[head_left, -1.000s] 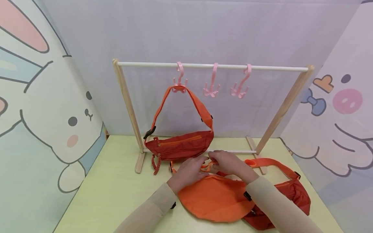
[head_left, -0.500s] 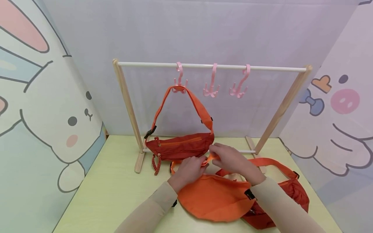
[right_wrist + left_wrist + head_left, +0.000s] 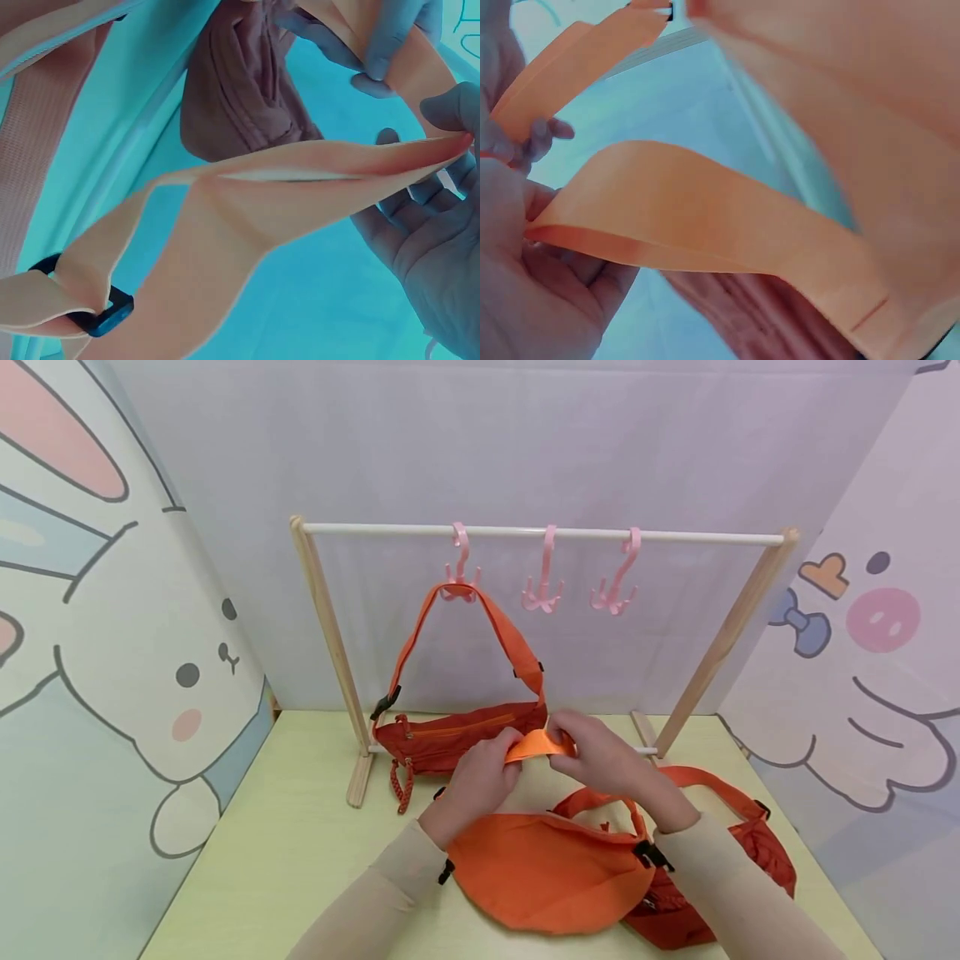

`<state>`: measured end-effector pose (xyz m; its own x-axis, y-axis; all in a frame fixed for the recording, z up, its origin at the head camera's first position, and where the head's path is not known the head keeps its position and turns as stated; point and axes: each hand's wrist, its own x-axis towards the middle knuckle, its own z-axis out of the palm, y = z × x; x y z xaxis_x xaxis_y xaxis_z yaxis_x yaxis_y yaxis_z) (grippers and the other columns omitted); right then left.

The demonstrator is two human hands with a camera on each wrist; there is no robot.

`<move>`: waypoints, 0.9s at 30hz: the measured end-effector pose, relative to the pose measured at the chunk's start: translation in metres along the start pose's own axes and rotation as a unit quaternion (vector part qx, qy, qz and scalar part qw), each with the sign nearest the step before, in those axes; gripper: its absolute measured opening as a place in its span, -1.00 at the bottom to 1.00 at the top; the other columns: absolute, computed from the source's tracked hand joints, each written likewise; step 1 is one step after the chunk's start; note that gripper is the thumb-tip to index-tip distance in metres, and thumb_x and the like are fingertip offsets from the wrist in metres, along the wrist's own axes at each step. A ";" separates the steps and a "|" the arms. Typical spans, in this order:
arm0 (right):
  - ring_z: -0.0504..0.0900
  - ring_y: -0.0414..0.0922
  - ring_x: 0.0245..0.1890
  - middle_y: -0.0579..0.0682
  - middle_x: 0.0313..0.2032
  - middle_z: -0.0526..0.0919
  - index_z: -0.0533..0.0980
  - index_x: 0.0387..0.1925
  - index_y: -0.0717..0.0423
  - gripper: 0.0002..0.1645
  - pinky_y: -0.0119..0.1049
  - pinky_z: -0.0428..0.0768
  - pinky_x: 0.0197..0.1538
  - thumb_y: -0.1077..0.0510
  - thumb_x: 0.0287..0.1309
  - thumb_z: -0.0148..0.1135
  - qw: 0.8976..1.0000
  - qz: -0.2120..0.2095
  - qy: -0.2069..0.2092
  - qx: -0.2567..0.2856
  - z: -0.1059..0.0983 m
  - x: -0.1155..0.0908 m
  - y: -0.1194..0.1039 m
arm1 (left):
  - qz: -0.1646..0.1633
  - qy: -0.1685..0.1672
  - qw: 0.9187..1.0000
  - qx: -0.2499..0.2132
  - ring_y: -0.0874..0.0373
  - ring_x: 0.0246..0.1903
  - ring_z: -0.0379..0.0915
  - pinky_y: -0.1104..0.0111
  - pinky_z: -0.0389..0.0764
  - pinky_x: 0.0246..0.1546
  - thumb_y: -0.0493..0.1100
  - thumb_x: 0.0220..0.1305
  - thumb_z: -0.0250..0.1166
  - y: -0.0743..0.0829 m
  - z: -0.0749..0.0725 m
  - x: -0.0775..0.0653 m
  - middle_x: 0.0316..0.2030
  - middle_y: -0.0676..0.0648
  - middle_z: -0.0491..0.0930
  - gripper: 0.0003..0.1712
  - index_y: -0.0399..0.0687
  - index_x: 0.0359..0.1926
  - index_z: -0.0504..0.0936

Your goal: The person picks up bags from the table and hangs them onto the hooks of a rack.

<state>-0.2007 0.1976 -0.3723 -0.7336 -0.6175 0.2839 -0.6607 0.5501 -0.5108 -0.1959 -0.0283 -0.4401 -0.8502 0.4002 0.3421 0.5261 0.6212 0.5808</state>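
Note:
Both hands pinch one orange strap [image 3: 537, 745], held up above the table with a short stretch of it between them. My left hand [image 3: 480, 781] grips it on the left, and my right hand [image 3: 600, 764] on the right. In the right wrist view the strap loops from the right hand's fingers towards a black buckle [image 3: 105, 313]. Below the hands an orange waist bag [image 3: 555, 877] lies flat on the table, with a black clip [image 3: 651, 855] at its right end. Behind the left hand, a rust-red waist bag [image 3: 442, 745] hangs by its orange strap from a pink hook [image 3: 460, 560].
A wooden rack with a white rail [image 3: 360, 529] stands at the back. Two more pink hooks, a middle hook [image 3: 543, 577] and a right hook [image 3: 618, 578], carry nothing. Another red waist bag [image 3: 768, 856] lies at the right, partly under the right forearm. Cartoon-printed panels flank the table [image 3: 262, 852].
Both hands have risen from close above the orange bag, bringing the strap up, and a stretch of it now shows between them. The hanging bag stays on its hook.

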 end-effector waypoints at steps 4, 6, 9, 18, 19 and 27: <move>0.27 -0.17 -0.52 -0.12 -0.43 0.28 0.31 -0.33 -0.04 -0.60 -0.27 0.34 -0.39 0.42 0.22 0.34 0.999 -0.012 0.024 0.032 -0.005 0.002 -0.005 | -0.018 0.022 0.998 -0.057 0.18 -0.38 0.52 0.31 0.67 -0.21 -0.25 0.52 0.30 0.005 -0.013 0.004 -0.19 0.03 0.65 -0.79 -0.06 0.10 0.57; 0.25 -0.16 -0.54 -0.09 -0.44 0.27 0.31 -0.31 -0.02 -0.62 -0.26 0.33 -0.40 0.43 0.24 0.31 0.998 -0.011 0.033 0.051 -0.009 0.003 -0.007 | -0.023 0.030 0.996 -0.085 0.15 -0.32 0.51 0.29 0.65 -0.18 -0.28 0.52 0.27 0.007 -0.020 0.006 -0.18 0.03 0.62 -0.81 -0.06 0.09 0.57; 0.25 -0.16 -0.57 -0.07 -0.45 0.28 0.34 -0.27 0.00 -0.64 -0.27 0.32 -0.42 0.46 0.26 0.28 0.996 -0.010 0.043 0.077 -0.012 0.004 -0.008 | -0.033 0.040 0.992 -0.118 0.09 -0.29 0.48 0.25 0.61 -0.19 -0.32 0.50 0.26 0.011 -0.031 0.007 -0.17 0.03 0.58 -0.78 -0.08 0.09 0.57; 0.31 -0.17 -0.59 -0.06 -0.35 0.43 0.40 -0.12 0.01 -0.59 -0.29 0.38 -0.46 0.52 0.22 0.26 0.994 -0.020 0.078 0.078 -0.022 0.006 -0.010 | -0.022 0.086 0.980 -0.180 0.07 -0.34 0.50 0.23 0.63 -0.25 -0.37 0.43 0.32 0.011 -0.060 0.007 -0.27 0.02 0.63 -0.83 -0.06 -0.05 0.62; 0.31 -0.18 -0.60 -0.06 -0.33 0.45 0.41 -0.11 0.01 -0.59 -0.30 0.39 -0.46 0.52 0.22 0.26 0.994 -0.022 0.080 0.077 -0.023 0.006 -0.009 | -0.022 0.090 0.980 -0.178 0.08 -0.35 0.50 0.24 0.62 -0.26 -0.37 0.43 0.33 0.011 -0.062 0.007 -0.29 0.02 0.62 -0.83 -0.05 -0.06 0.62; 0.36 -0.20 -0.63 -0.11 -0.25 0.54 0.50 -0.03 0.02 -0.59 -0.33 0.42 -0.48 0.46 0.25 0.41 0.991 -0.046 0.117 0.051 -0.040 0.008 -0.005 | -0.030 0.114 0.980 -0.161 0.05 -0.35 0.49 0.25 0.62 -0.32 -0.30 0.34 0.49 0.008 -0.085 0.006 -0.29 -0.01 0.56 -0.71 -0.05 0.00 0.61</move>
<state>-0.2089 0.2123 -0.3351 -0.6954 -0.5091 0.5071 -0.7159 0.4302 -0.5499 -0.1982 -0.0777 -0.3707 -0.8807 0.1856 0.4358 0.4733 0.3797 0.7948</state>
